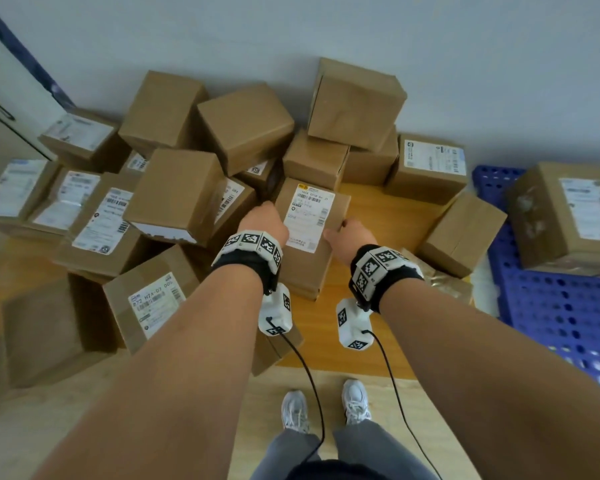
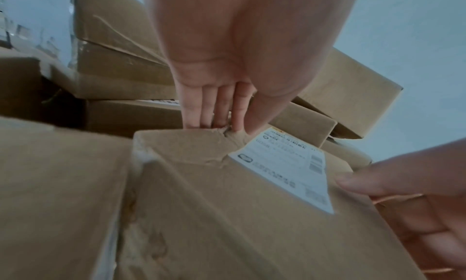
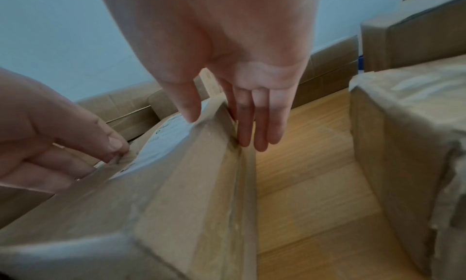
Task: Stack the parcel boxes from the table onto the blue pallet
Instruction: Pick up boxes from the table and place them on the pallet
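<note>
**boxguy:** So the labelled parcel box [image 1: 310, 233] sits on the wooden table [image 1: 392, 216], jammed on its left against the heap of parcel boxes [image 1: 174, 188]. On its right there's a bare strip of tabletop, then a lone plain box [image 1: 461, 233] near the table's right edge. Past that edge is the blue pallet [image 1: 561, 306], with one taped box [image 1: 565, 216] on its far part and the near part bare.

**palletpete:** And the hands?

**boxguy:** One each side of that labelled box. Left hand [image 1: 265, 220] is at the far-left corner, right hand [image 1: 349, 239] at the right edge, about halfway along.

**palletpete:** Actually gripping?

**boxguy:** Left wrist view shows the left fingers [image 2: 214, 107] straight and together, dropping behind the crumpled far corner, thumb lying on top by the shipping label [image 2: 285, 164]. More hooked over than clenched. Right wrist view has the right fingers [image 3: 259, 121] straight down along the side face, thumb resting on the top edge. Flat pressing, nothing curled round. One finger looks to touch the side; the rest I can't tell.

**palletpete:** Head cam shows that?

**boxguy:** Nope, just knuckles and wrist bands from above. The wrist cams give you finger positions, and the right one shows the open wood beside the box. Only the head cam shows the pallet.
</note>
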Demonstrator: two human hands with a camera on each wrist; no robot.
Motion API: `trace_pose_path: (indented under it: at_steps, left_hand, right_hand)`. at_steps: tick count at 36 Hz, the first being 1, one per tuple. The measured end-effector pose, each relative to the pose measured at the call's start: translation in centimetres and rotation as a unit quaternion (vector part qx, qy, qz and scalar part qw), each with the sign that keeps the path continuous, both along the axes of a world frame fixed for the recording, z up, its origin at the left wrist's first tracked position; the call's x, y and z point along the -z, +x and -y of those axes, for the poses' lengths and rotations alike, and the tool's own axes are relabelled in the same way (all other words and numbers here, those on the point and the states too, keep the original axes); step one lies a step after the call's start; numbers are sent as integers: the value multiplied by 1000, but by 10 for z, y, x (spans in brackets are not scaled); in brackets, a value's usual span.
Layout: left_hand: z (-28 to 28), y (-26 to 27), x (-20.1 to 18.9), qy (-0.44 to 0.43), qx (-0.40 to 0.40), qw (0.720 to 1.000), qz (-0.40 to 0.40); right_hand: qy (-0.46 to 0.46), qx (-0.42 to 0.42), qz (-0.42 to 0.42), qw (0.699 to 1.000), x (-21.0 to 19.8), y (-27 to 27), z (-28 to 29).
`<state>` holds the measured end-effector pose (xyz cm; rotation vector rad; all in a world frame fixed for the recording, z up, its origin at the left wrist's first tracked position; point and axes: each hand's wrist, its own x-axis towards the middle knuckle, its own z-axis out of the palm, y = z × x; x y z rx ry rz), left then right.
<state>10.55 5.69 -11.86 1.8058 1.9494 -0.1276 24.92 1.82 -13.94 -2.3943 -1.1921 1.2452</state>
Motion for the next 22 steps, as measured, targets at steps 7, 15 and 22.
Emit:
trace_pose_path:
  at_steps: [7, 15, 22]
  left_hand:
    - [9, 23, -4, -22, -16, 1000, -6]
    - [20, 44, -3, -46, -59, 997, 2]
    - [24, 46, -23, -11, -83, 996, 15]
  right_hand:
    - [-30, 3, -7, 1000, 6, 18, 4]
    - [-34, 24, -58, 997, 2, 32, 3]
    - [-25, 1, -81, 996, -17, 44, 2]
